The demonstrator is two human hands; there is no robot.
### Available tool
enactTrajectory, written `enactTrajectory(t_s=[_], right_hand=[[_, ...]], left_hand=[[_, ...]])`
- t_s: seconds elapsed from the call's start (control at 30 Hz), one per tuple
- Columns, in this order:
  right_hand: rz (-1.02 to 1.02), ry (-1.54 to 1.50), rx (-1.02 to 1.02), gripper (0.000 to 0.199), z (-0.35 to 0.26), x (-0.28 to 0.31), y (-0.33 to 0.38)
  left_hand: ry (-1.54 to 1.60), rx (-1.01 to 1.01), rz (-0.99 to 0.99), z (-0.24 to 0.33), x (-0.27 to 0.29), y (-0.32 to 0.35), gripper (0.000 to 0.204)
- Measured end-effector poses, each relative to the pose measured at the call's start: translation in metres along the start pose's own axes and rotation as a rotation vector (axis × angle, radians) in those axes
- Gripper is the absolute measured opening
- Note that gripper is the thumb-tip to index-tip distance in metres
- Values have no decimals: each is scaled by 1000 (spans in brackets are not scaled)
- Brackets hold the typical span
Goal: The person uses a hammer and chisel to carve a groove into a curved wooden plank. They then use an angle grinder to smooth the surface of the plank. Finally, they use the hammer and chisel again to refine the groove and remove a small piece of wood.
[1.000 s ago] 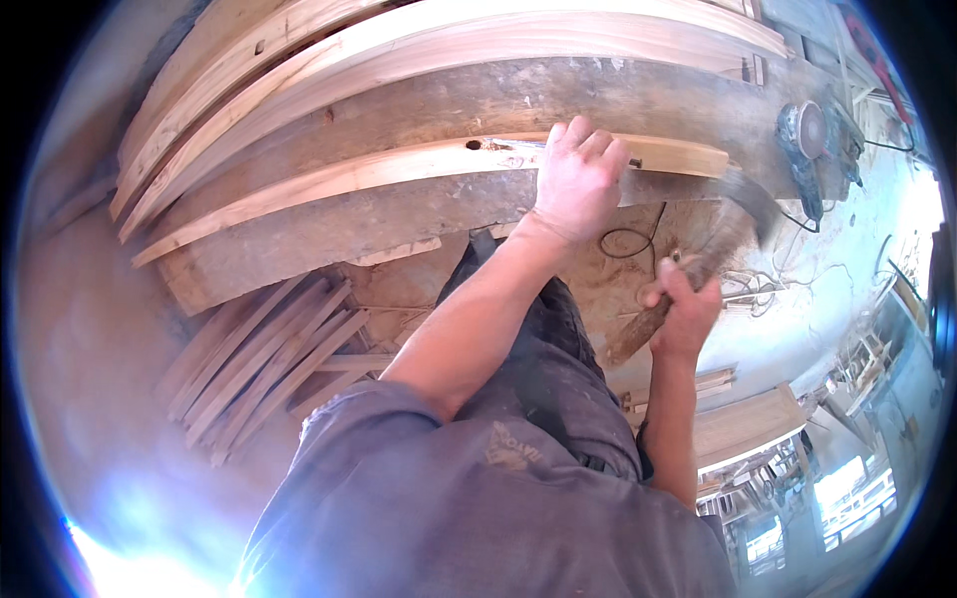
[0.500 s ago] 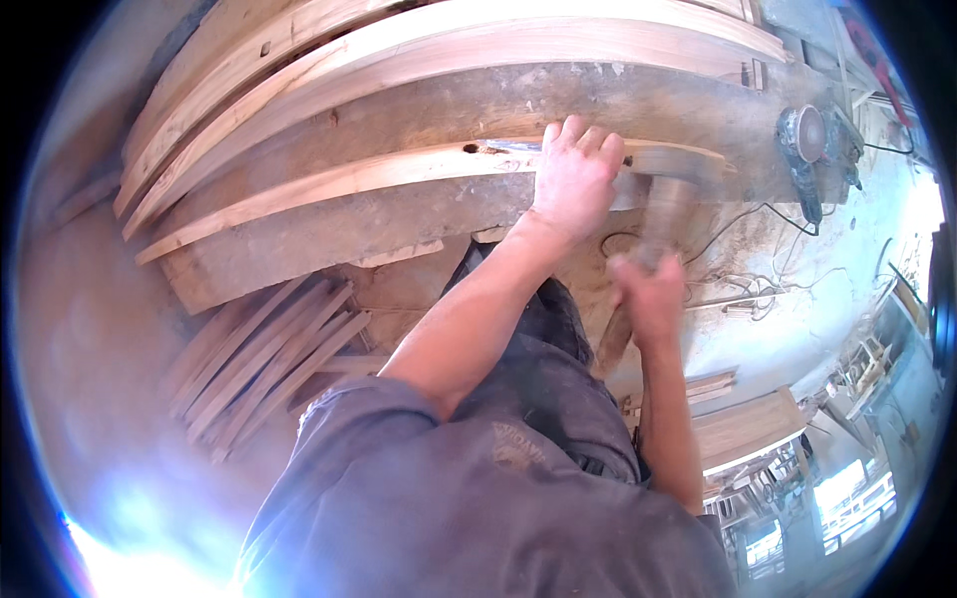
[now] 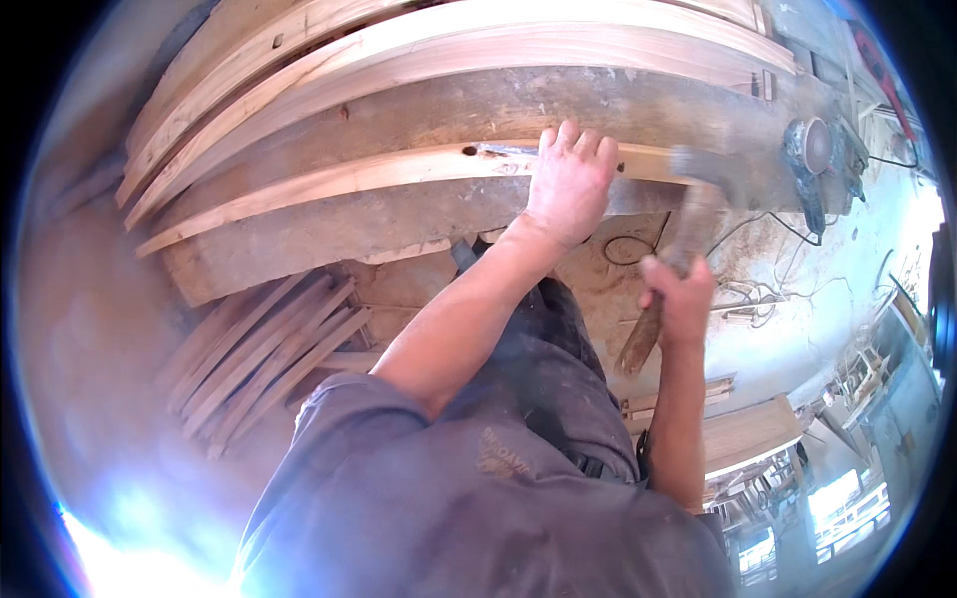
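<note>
My left hand (image 3: pixel 570 184) is closed over a long, pale wooden strip (image 3: pixel 369 177) lying along the front of a worn wooden workbench (image 3: pixel 289 239). Its fingers curl over the strip's far edge. A dark hole shows in the strip to the left of this hand, with a thin bluish-grey sliver beside it that I cannot identify; a smaller dark hole is just to its right. My right hand (image 3: pixel 684 299) grips the wooden handle of a hammer (image 3: pixel 700 214). The hammer's head, smeared by motion, is over the strip's right end.
Long wooden boards (image 3: pixel 478 45) lie across the back of the bench. A round-headed power tool (image 3: pixel 812 149) rests at its right end, its cable trailing down. Several wooden slats (image 3: pixel 269 359) are stacked below left. More timber (image 3: pixel 753 434) lies at the lower right.
My right hand and the hammer have shifted to the right, uncovering more of the strip's right end. My left hand keeps its hold on the strip. The view has shifted slightly.
</note>
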State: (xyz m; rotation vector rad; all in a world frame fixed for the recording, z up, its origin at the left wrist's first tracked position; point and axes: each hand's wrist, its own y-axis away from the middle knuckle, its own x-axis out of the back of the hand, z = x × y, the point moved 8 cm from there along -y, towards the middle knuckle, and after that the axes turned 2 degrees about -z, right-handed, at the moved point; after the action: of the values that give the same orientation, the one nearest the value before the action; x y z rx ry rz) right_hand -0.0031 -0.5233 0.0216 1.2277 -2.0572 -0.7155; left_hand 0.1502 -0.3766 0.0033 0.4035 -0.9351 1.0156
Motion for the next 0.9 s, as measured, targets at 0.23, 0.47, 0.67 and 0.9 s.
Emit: enactTrajectory(t_s=[0.23, 0.47, 0.67, 0.9], right_hand=[[-54, -113, -39, 22, 4, -38, 15], [193, -424, 106, 22, 5, -3, 14], [-247, -35, -49, 25, 1, -60, 7], [-112, 14, -75, 25, 30, -21, 1]], left_hand=[[-25, -35, 68, 4, 4, 6, 24], [21, -11, 16, -8, 9, 8, 27], [72, -65, 47, -22, 17, 16, 24], [1180, 291, 718, -115, 143, 60, 40]])
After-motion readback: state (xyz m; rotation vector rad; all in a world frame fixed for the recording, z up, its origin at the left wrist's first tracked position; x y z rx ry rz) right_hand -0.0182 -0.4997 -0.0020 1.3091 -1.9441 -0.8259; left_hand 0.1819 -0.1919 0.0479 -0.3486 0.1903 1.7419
